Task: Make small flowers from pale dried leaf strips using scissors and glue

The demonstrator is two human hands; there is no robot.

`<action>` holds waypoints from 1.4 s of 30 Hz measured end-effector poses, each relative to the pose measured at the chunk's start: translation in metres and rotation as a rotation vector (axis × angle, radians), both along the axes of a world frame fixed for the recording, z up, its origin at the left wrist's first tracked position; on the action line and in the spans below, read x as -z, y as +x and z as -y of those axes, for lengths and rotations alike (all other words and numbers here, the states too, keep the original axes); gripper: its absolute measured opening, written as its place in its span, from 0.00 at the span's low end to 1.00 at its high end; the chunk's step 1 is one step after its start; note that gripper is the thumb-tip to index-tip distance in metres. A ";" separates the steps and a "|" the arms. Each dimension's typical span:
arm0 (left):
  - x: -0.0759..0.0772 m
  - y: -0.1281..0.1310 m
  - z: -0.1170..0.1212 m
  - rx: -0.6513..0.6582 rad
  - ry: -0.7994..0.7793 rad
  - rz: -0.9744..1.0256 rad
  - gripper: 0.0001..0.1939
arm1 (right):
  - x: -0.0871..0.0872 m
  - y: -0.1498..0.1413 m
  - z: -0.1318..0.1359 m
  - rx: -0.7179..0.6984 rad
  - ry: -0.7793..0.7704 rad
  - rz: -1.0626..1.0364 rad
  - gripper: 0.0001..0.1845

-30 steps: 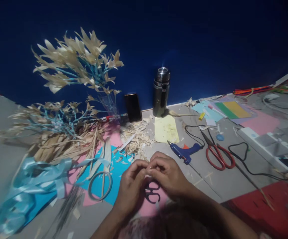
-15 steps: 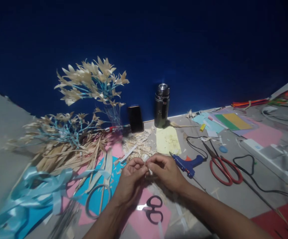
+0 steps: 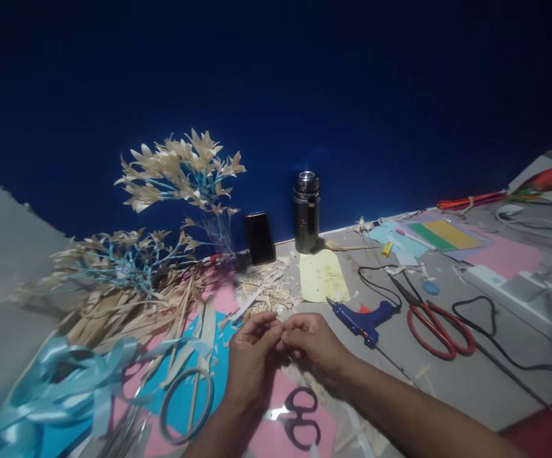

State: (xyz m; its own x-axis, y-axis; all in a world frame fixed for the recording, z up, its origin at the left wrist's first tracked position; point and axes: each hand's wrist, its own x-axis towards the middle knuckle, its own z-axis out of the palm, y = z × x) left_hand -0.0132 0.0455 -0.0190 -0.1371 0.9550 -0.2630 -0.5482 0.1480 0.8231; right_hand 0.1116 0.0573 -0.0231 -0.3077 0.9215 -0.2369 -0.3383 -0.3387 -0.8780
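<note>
My left hand (image 3: 255, 346) and my right hand (image 3: 314, 343) meet fingertip to fingertip above the middle of the table. Both are closed in a pinch. Whatever lies between the fingers is too small and hidden to name; a whitish speck shows just beyond the fingertips. Below the hands, black-handled scissors (image 3: 300, 420) rest on pink paper (image 3: 276, 388). To the right of my right hand lies a blue glue gun (image 3: 361, 321). Pale dry shavings (image 3: 268, 292) are scattered just behind the fingers.
Left: pale flowers on blue stems (image 3: 180, 172), light blue ribbon (image 3: 65, 381), a tape roll (image 3: 165, 413) and dried husks (image 3: 99, 305). Back: a phone (image 3: 259, 238), a thermos (image 3: 307, 213) and yellow paper (image 3: 323, 273). Right: red-handled scissors (image 3: 438, 331), a black cord and a white power strip (image 3: 490, 283).
The whole view has shifted, so most things sit slightly lower in the picture. My two hands stay pinched together, with the fingertips slightly rearranged.
</note>
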 end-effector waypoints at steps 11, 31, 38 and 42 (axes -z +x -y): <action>-0.001 0.001 0.006 0.080 0.089 -0.096 0.13 | 0.000 0.003 0.002 0.092 0.231 0.306 0.03; -0.018 0.006 0.019 -0.058 0.341 -0.498 0.08 | 0.006 0.003 -0.005 0.230 0.572 0.707 0.10; -0.035 0.007 0.025 0.042 0.133 -0.155 0.16 | 0.007 0.007 -0.012 0.147 0.352 0.475 0.11; -0.026 0.002 0.010 -0.010 0.040 -0.112 0.18 | 0.000 0.004 0.000 0.083 0.448 0.467 0.19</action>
